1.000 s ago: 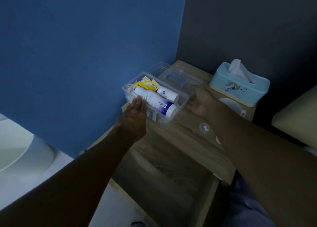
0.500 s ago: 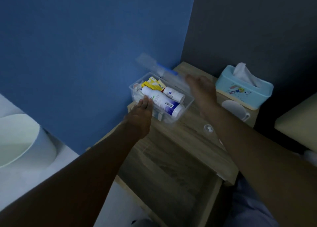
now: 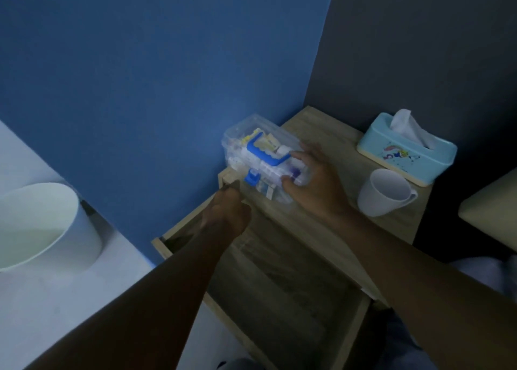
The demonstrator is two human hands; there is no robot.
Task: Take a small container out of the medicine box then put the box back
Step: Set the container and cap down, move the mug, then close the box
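Observation:
The clear plastic medicine box (image 3: pixel 246 130) stands on the left rear of the wooden nightstand (image 3: pixel 330 134), against the blue wall. Its lid is down, showing a blue handle (image 3: pixel 264 158) on top and a blue latch (image 3: pixel 251 178) at the front. Tubes and packets show through the plastic. My right hand (image 3: pixel 316 179) grips the box's right end, fingers on the lid and thumb at the front. My left hand (image 3: pixel 228 215) hovers just below the latch with fingers curled under, hidden from me. No separate small container is visible.
An open wooden drawer (image 3: pixel 293 299) extends toward me under both forearms. A white mug (image 3: pixel 383 193) and a light blue tissue box (image 3: pixel 405 157) stand on the right of the nightstand. A white bin (image 3: pixel 36 224) sits on the floor at left.
The box's lid, open a second ago, has swung shut under my right hand. My left hand has dropped from the box's front rim to just below the latch.

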